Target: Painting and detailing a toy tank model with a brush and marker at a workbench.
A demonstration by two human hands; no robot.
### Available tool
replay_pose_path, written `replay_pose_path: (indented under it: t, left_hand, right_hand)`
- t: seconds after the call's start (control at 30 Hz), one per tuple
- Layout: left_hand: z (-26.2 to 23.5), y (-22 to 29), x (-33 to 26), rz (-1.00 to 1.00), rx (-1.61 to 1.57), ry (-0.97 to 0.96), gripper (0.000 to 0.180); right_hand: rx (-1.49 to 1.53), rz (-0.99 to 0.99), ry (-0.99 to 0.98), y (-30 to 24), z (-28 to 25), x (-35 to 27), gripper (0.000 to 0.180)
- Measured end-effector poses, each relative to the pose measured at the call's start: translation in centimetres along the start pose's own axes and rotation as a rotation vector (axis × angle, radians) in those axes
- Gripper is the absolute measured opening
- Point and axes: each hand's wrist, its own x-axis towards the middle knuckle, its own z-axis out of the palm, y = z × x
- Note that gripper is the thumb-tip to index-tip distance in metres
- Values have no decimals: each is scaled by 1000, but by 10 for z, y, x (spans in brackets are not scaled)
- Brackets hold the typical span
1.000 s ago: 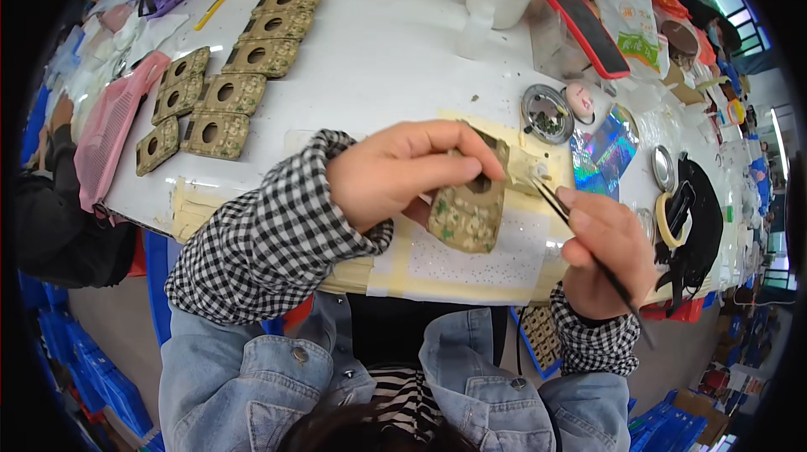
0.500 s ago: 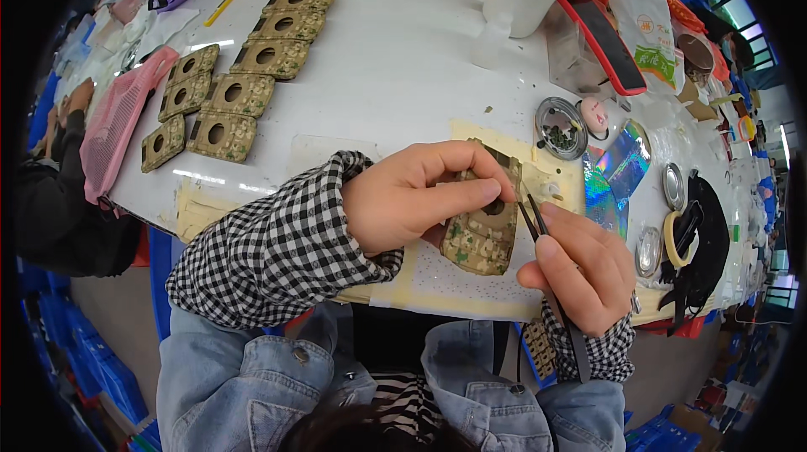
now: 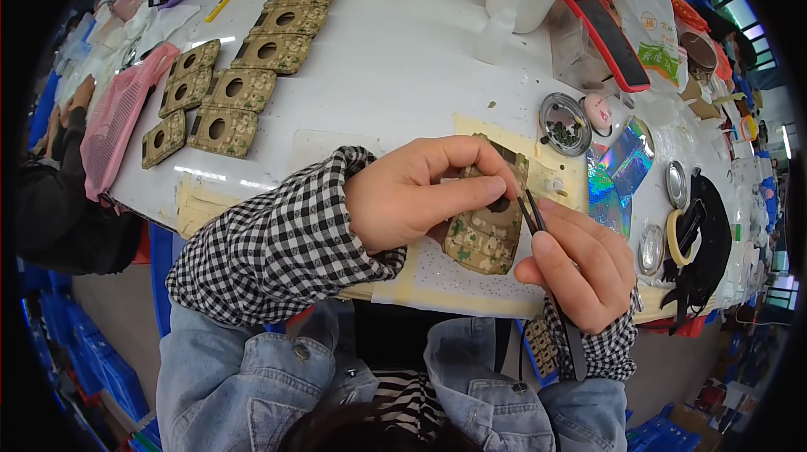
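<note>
Camouflage-patterned part (image 3: pixel 482 246) with a round opening is sitting in the left hand (image 3: pixel 437 187), tilted above a dotted white sheet (image 3: pixel 427 281) at the near edge of the counter (image 3: pixel 387 40); whether it is touching the sheet, cannot tell. Left hand is gripping the part, its thumb and forefinger drawing close together over the side facing the right hand (image 3: pixel 584 271). Right hand is closing round black tweezers (image 3: pixel 538 225), whose tips are pointing at the part's upper right side, beside the left fingertips; anything between the tips is too small to make out. Eight similar camouflage parts (image 3: pixel 290 60) are lying in slanting columns at left, openings facing up, with a pink mesh basket (image 3: pixel 118 137) standing beside them. Round metal dish (image 3: pixel 545 123) is holding dark green bits to the right of the work, a pinkish oval object (image 3: pixel 598 113) lying just beside it. Iridescent sheets (image 3: pixel 624 179) are lying nearer the person. White mug (image 3: pixel 530 2) and red-edged phone (image 3: pixel 607 42) are occupying the far right.
</note>
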Motion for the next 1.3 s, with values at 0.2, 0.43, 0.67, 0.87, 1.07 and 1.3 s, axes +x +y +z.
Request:
replay_pose_path:
  t: [0.2,0.43,0.67,0.87,1.07,1.3]
  left_hand:
    - [-2,-6,2,93,29,9,14]
    - [-1,-7,0,133,87,51,11]
    - [3,-1,-3,132,172,58,12]
    - [4,-3,-3,142,206,19,13]
    - [5,-1,-3,127,225,3,13]
    - [4,-7,-2,163,273,-16,11]
  right_hand:
    - [-12,-4,-31,-1,0,2,28]
    - [31,26,-41,-3,1,4,28]
    - [598,578,240,-3,0,-17,26]
    - [947,791,304,-1,6,-8,19]
    - [945,852,248,-3,6,-9,17]
    - [928,858,228,-7,11,-6,16]
